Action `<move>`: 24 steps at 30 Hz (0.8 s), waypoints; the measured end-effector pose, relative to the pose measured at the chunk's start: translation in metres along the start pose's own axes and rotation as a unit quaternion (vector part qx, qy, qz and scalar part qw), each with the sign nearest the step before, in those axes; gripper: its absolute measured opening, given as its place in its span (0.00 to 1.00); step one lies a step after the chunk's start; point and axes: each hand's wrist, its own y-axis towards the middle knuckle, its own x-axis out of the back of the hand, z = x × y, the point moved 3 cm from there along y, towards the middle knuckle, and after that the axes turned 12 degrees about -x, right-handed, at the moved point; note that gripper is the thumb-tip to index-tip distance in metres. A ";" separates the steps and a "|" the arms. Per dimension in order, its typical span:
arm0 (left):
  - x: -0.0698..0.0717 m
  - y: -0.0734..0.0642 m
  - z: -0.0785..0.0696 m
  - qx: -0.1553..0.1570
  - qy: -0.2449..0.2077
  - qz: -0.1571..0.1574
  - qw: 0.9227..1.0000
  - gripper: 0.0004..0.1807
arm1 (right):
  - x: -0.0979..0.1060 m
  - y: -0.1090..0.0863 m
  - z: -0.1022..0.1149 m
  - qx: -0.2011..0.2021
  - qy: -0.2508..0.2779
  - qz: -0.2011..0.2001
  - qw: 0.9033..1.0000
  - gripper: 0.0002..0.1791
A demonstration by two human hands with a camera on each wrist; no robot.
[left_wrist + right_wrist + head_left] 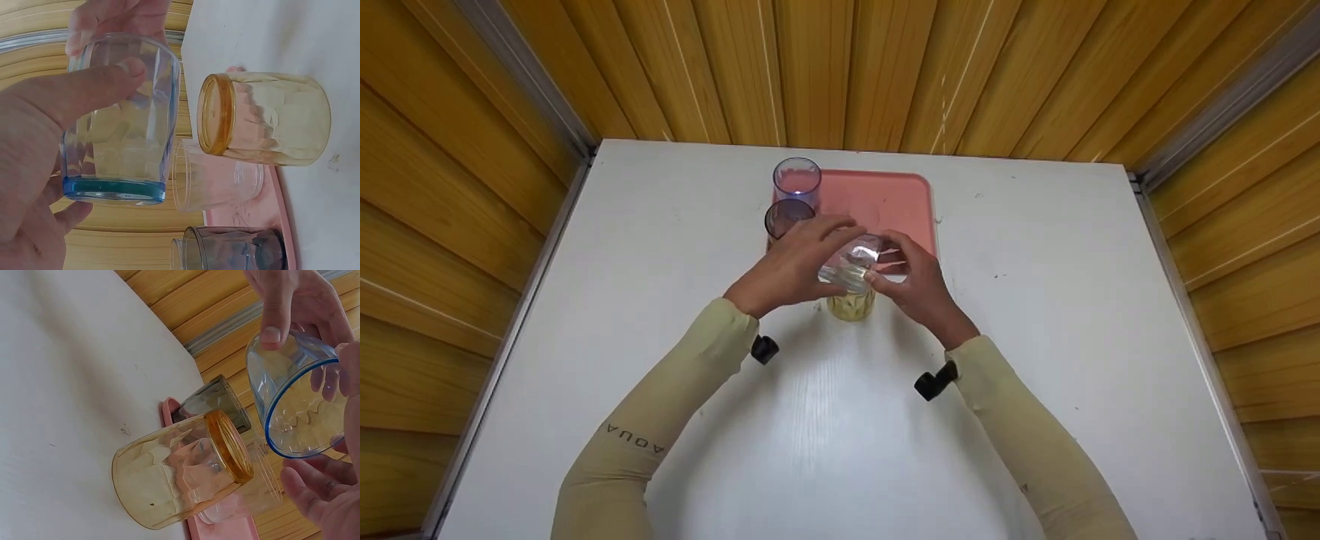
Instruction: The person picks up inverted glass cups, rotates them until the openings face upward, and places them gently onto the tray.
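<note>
My left hand [795, 262] grips a clear, blue-tinted drinking glass [121, 124], its thumb pressed along the side. The glass is tipped on its side, thick base toward the left and blue-rimmed mouth [301, 408] toward the right. At the mouth end, my right hand [919, 289] holds the rim between thumb and fingers; part of its grip is hidden. Below and in front of both hands, a yellow glass [180, 467] stands upside down on the table, thick amber base up. Apart from it, the held glass hangs in the air.
Behind the hands lies a pink tray [877, 199]. A blue-purple glass [797, 176] and a dark grey glass [789, 217] stand at its left side. A clear glass [219, 177] is there too. The white table [1035, 300] meets wood-patterned panels [877, 75].
</note>
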 end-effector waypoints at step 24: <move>0.002 0.003 -0.001 0.020 -0.037 -0.005 0.999 0.47 | 0.008 -0.006 0.009 0.047 0.017 -0.021 0.999 0.43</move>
